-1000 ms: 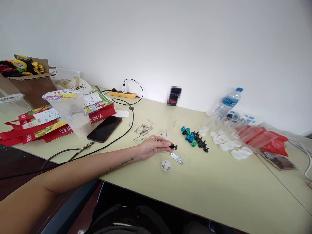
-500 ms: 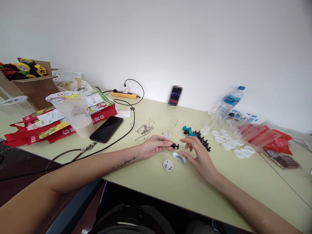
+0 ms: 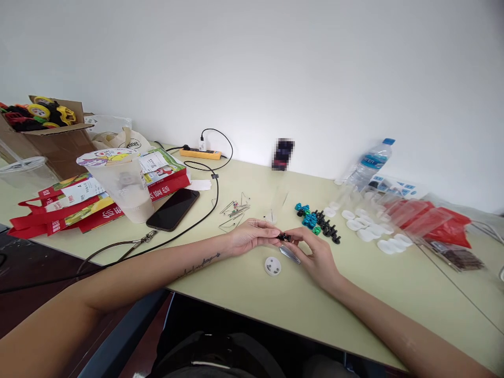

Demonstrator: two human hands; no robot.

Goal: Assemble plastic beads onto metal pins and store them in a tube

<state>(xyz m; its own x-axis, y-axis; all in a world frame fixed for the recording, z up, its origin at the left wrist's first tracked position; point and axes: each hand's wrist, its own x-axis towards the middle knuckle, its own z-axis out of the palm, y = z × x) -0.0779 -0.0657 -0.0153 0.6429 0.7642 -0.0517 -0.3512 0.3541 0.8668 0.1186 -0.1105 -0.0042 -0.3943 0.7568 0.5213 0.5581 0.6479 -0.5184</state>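
A small black plastic part (image 3: 283, 237) is pinched between the fingertips of my left hand (image 3: 255, 236). My right hand (image 3: 315, 254) has its thumb and fingers closed on the other end of the same part. Its exact shape is mostly covered by the fingers. Just below lies a stack of thin silvery strips (image 3: 290, 255), partly under my right hand. Nearer to me is a round white lid (image 3: 272, 266) with several tiny dark pieces in it. Blue-green plastic pieces (image 3: 309, 218) and black knobbed pieces (image 3: 328, 230) lie beyond my right hand.
Bent metal wires (image 3: 236, 207) lie beyond my left hand. White discs (image 3: 366, 226), clear tubes and a water bottle (image 3: 372, 164) are at the right. On the left are a phone (image 3: 173, 209), a plastic cup (image 3: 118, 184), red bags, a cable and a cardboard box (image 3: 59, 147).
My right hand has moved left and its fingers, apart before, have closed on the black part. More of the blue-green pieces now show. My left hand has stayed nearly still.
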